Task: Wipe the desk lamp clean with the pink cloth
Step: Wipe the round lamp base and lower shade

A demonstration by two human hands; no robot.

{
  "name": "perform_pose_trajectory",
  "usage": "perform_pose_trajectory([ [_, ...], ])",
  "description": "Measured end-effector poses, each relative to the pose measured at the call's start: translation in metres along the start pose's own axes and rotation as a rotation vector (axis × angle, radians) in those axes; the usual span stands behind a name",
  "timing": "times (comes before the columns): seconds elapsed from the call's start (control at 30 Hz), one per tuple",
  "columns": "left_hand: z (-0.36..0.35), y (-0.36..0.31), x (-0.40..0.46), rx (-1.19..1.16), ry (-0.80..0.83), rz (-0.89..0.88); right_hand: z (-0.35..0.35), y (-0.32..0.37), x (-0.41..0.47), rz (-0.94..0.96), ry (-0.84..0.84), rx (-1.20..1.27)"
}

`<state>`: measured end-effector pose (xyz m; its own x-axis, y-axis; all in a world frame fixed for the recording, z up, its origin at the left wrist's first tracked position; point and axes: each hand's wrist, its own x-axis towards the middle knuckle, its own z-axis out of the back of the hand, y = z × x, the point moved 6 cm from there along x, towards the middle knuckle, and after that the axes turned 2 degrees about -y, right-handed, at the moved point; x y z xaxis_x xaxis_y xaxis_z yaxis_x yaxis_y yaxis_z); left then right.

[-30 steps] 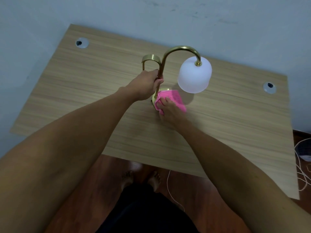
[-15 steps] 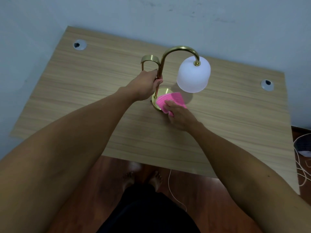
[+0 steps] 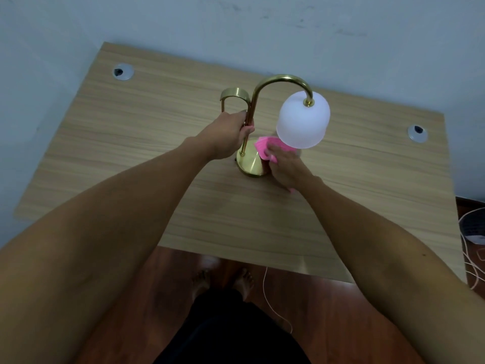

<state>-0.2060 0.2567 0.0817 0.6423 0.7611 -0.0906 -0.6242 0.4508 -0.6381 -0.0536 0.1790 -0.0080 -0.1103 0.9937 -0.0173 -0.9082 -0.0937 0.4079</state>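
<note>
A brass desk lamp (image 3: 281,80) with a curved neck and a white frosted shade (image 3: 303,120) stands mid-desk on a round brass base (image 3: 249,162). My left hand (image 3: 231,134) grips the lamp's upright stem just above the base. My right hand (image 3: 284,166) presses the pink cloth (image 3: 265,147) onto the right side of the base, under the shade. Part of the cloth is hidden beneath my palm, and a pink corner shows by my wrist.
The wooden desk (image 3: 131,153) backs onto a pale blue wall, with a grommet hole at the far left (image 3: 122,72) and far right (image 3: 417,132). White cables (image 3: 472,261) lie on the floor to the right. My bare feet (image 3: 223,281) stand below the desk's front edge.
My right hand has slid the pink cloth to the right across the lamp base, uncovering the base's left part. My left hand has kept its hold on the stem.
</note>
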Motion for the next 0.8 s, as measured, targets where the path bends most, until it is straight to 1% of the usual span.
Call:
perform_pose_trajectory([
  [0.07, -0.001, 0.001, 0.001, -0.002, 0.004, 0.006, -0.016, 0.005, 0.02, -0.052, 0.088, -0.008],
  [0.1, -0.001, 0.001, 0.001, -0.003, 0.003, 0.009, -0.023, 0.011, 0.026, -0.053, 0.141, -0.048],
  [0.17, -0.001, 0.001, 0.001, 0.001, -0.003, 0.013, -0.032, 0.018, 0.031, -0.02, 0.186, -0.014],
  [0.33, -0.001, 0.0, 0.0, -0.009, 0.008, 0.024, -0.035, 0.009, -0.007, 0.035, 0.147, 0.072],
  [0.47, 0.0, 0.001, -0.002, -0.013, 0.008, 0.021, -0.042, -0.001, -0.015, -0.063, 0.147, 0.122],
  [0.6, 0.0, 0.0, -0.003, -0.019, 0.0, 0.011, -0.058, 0.018, -0.017, -0.266, 0.058, 0.088],
  [0.63, 0.001, 0.0, -0.003, -0.022, -0.002, 0.011, -0.063, 0.025, -0.02, -0.288, -0.002, 0.058],
  [0.7, 0.0, 0.001, -0.004, -0.022, -0.001, 0.013, -0.08, 0.044, -0.029, -0.274, -0.103, 0.014],
  [0.8, 0.001, -0.002, -0.004, -0.015, -0.001, 0.007, -0.096, 0.074, -0.036, -0.223, -0.151, 0.012],
])
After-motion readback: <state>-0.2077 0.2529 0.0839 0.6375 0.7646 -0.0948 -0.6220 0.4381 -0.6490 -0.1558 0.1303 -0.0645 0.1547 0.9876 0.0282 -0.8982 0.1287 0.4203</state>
